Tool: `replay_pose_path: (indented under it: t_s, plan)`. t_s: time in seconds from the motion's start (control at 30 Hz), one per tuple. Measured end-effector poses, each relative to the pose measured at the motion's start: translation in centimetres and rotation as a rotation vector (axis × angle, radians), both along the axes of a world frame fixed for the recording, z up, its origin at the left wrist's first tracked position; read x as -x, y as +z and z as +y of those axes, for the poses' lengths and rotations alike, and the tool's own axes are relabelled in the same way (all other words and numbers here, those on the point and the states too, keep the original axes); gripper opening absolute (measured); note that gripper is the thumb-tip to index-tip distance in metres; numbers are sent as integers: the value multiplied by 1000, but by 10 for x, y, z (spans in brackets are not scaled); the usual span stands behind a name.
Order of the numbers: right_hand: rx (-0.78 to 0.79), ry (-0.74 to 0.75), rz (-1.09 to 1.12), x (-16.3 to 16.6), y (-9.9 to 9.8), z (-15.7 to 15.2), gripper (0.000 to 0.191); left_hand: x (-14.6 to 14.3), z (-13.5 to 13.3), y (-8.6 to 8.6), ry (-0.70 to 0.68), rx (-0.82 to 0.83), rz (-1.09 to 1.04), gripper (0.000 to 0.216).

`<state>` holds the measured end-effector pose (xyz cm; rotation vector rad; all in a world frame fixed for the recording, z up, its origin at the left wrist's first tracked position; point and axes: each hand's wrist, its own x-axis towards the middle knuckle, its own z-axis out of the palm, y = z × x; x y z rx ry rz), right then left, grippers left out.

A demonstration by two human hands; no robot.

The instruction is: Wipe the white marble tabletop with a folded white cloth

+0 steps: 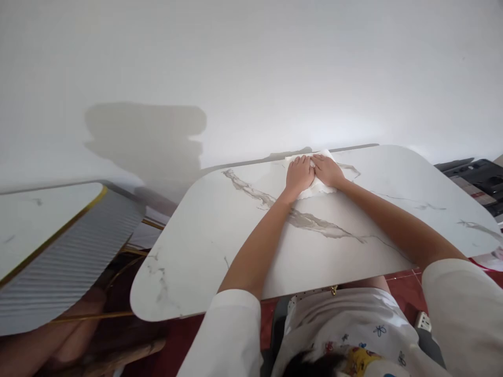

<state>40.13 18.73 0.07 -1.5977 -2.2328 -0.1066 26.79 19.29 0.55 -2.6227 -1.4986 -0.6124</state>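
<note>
A thin white sheet, a paper towel or tissue by its look, lies spread on the white marble-patterned table near its far edge. My left hand rests flat on top of it, palm down with the fingers stretched forward. Beside it, my right hand presses down on the same sheet, also flat. The thumbs meet or nearly meet in the middle. Both palms hide part of the sheet, and its jagged near edge shows below them.
A pale wall stands right behind the table. To the left is a second marble-patterned piece with gold trim and ribbed grey sides. Black equipment sits at the right. A person's bare legs show at lower left.
</note>
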Motion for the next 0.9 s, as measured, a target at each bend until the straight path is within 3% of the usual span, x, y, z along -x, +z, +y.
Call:
replay_pose_path:
  t_s: [0.43,0.9]
  plan:
    - [80,-96,-15,11,5,-78,53,11,-58,-4,-70,36,3,47]
    - [99,-65,-51,16,8,-175,55,20,-155,-2,-55,82,49,54]
